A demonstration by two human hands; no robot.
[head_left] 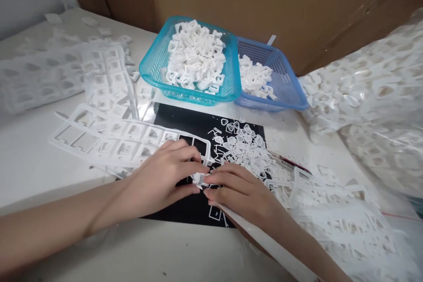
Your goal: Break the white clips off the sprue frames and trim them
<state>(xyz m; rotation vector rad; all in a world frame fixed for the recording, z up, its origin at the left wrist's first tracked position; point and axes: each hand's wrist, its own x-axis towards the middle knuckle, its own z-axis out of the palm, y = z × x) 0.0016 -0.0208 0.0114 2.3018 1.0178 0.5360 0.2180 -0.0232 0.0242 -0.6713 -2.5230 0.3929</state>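
Observation:
Over a black mat, my left hand and my right hand meet fingertip to fingertip. Between them are small white plastic pieces, pinched from both sides; their exact shape is partly hidden by my fingers. Behind my left hand lies a white plastic frame with rows of square cells, some filled and some hollow. Right of my fingers spreads a heap of tiny white offcuts, rings and slivers among them. Below my right hand a thin white square outline rests on the mat.
A turquoise basket full of white pieces stands at the back, beside a blue basket holding fewer. Tweezers lie right of the offcuts. More white frames are stacked at left, with emptied sheets and clear plastic bags at right.

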